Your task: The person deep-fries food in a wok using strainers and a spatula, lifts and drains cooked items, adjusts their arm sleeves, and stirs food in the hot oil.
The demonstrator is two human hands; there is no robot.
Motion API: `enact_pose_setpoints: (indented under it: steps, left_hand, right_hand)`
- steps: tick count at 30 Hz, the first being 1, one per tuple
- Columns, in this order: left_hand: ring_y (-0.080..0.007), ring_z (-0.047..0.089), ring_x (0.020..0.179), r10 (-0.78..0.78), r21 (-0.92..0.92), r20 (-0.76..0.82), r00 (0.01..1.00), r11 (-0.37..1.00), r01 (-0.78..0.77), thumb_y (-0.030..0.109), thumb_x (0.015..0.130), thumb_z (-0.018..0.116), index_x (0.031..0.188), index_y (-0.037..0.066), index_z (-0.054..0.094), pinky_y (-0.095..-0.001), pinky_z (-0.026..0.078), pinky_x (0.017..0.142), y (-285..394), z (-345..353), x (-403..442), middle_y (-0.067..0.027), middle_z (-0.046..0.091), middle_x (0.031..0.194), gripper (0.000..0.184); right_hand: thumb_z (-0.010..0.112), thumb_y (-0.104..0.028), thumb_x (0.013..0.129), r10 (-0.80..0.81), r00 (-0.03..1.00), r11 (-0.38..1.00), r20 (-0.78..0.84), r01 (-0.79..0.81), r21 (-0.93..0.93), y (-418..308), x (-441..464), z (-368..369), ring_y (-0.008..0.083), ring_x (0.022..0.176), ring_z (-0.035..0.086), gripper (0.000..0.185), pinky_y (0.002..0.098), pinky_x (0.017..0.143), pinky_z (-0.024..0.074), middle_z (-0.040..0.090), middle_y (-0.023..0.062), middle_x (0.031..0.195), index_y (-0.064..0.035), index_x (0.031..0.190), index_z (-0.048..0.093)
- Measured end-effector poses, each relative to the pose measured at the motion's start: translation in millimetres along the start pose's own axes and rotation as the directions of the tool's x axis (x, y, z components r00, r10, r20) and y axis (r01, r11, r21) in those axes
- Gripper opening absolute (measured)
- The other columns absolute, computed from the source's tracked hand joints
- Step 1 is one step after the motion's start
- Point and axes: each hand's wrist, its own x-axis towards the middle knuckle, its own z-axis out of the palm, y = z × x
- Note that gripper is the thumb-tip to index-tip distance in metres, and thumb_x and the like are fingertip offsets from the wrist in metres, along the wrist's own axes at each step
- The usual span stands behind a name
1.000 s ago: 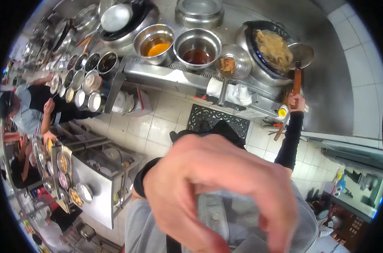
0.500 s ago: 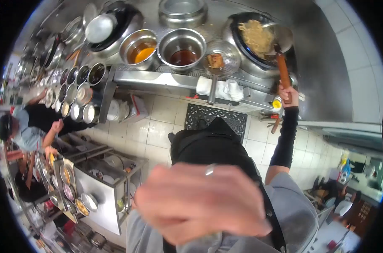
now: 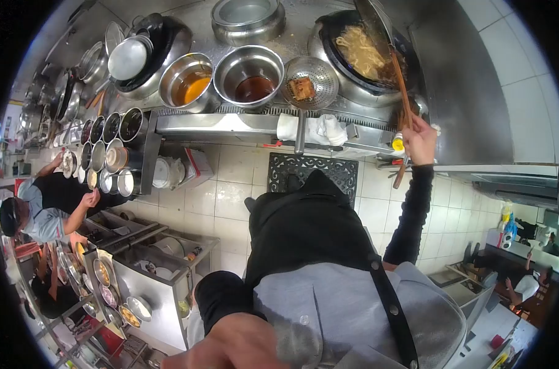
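Observation:
My right hand [image 3: 420, 141] is closed around the long wooden handle of a wok ladle [image 3: 399, 77]. The ladle's metal bowl is tilted edge-on over the right side of a wok [image 3: 321, 46]. Pale noodle-like strips [image 3: 359, 51] lie in brown liquid in that wok. My left hand [image 3: 239, 344] is close under the camera, blurred and cut off by the bottom edge. Its fingers are out of sight, so I cannot see whether it holds anything.
A perforated strainer [image 3: 324, 83] with a browned piece of food sits left of the wok. Steel pots hold orange liquid [image 3: 193, 90] and dark red liquid [image 3: 253, 90]. White cloths [image 3: 330, 131] lie along the stove's front edge. A co-worker [image 3: 42, 212] stands at left by several condiment containers.
My left hand has dropped from mid-view toward the bottom edge. The ladle's bowl has swung up and left, from nearly face-on to edge-on. The co-worker's arm reaches farther over the containers.

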Motion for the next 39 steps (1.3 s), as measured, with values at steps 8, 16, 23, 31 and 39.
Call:
enact_pose_setpoints:
  steps: [8,16,23,31,39]
  left_hand:
    - [-0.0102,0.043,0.050,-0.464,-0.404,0.240,0.853,0.751,0.523,0.011,0.095,0.053,0.074,0.010,0.056,-0.0235,0.033,0.042,20.5,-11.2,34.3,-0.0019,0.049,0.068,0.021]
    - [-0.0228,0.058,0.057,-0.172,-0.177,0.756,0.631,0.875,0.450,-0.003,0.087,0.063,0.079,-0.007,0.066,-0.0325,0.045,0.050,-31.5,-97.8,100.7,-0.0167,0.065,0.072,0.009]
    - [-0.0184,0.049,0.053,-0.213,0.527,0.456,0.864,0.847,-0.069,0.002,0.077,0.068,0.073,-0.001,0.062,-0.0292,0.038,0.045,-34.7,-173.6,88.8,-0.0110,0.060,0.068,0.008]
    - [-0.0116,0.042,0.057,0.412,0.128,0.738,0.535,0.693,-0.710,0.023,0.099,0.053,0.084,0.013,0.062,-0.0261,0.039,0.052,17.8,-64.3,50.3,0.0032,0.051,0.079,0.021]
    - [-0.0185,0.057,0.075,-0.116,0.677,0.658,0.744,0.524,-0.516,0.002,0.084,0.061,0.095,-0.002,0.067,-0.0283,0.045,0.064,-11.6,-148.5,93.5,-0.0094,0.060,0.079,0.013]
  right_hand:
    - [0.056,0.001,0.071,0.241,0.970,0.968,0.027,-0.242,0.066,5.2,0.5,-4.2,0.0044,0.040,0.037,0.034,0.0236,0.035,0.0224,0.050,-0.0006,0.059,0.0033,0.103,0.065]
    - [0.057,-0.001,0.069,0.151,0.982,0.989,-0.116,-0.150,0.013,20.4,2.2,-1.3,0.0065,0.039,0.039,0.033,0.0254,0.035,0.0253,0.051,0.0005,0.057,0.0049,0.100,0.066]
    - [0.055,0.000,0.070,0.093,0.960,0.990,-0.265,-0.061,0.127,32.3,28.5,-23.2,0.0092,0.042,0.042,0.024,0.0256,0.039,0.0284,0.052,0.0030,0.057,0.0062,0.092,0.064]
    - [0.051,0.000,0.071,0.351,0.934,0.791,-0.065,-0.259,0.555,74.4,75.3,-40.6,0.0097,0.040,0.039,0.009,0.0228,0.036,0.0280,0.043,0.0031,0.055,0.0036,0.079,0.051]
    - [0.049,0.003,0.072,0.124,0.903,0.379,0.410,-0.425,0.822,122.2,94.9,-39.5,0.0105,0.049,0.042,0.039,0.0196,0.040,0.0372,0.049,0.0135,0.085,0.0101,0.110,0.047]
